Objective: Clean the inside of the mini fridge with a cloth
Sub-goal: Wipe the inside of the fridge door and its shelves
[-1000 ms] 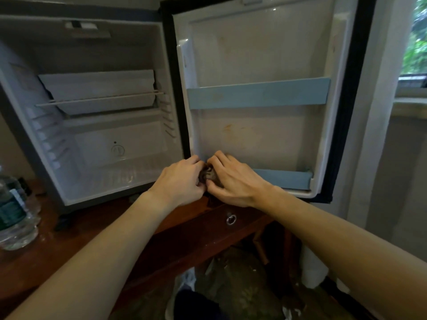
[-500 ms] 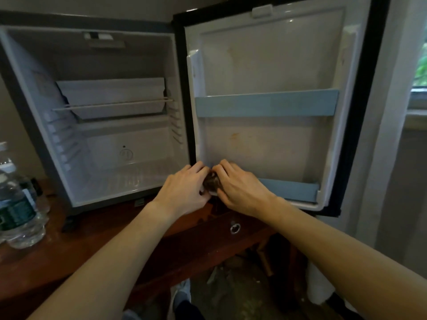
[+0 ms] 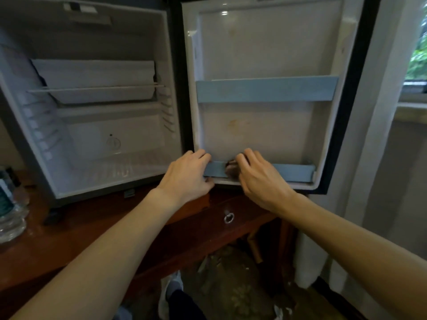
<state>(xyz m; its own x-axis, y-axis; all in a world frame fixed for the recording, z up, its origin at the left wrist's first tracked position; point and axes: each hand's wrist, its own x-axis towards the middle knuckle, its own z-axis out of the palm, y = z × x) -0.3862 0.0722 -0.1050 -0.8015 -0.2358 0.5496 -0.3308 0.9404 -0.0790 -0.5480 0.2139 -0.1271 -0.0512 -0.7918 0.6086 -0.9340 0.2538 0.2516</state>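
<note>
- Head view: mini fridge (image 3: 97, 125) is standing open; the right hand (image 3: 258, 179) is closing around a dark wadded cloth (image 3: 231, 170) at the lower door rail (image 3: 291, 172), likely scrubbing it.
- The left hand (image 3: 187, 179) is curling loosely over the door's bottom-left corner, apparently steadying; it holds no cloth.

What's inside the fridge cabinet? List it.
Inside the fridge cabinet: one wire shelf before a white cooling plate. Nothing stored shows; the left hand covers the floor's front right corner.
</note>
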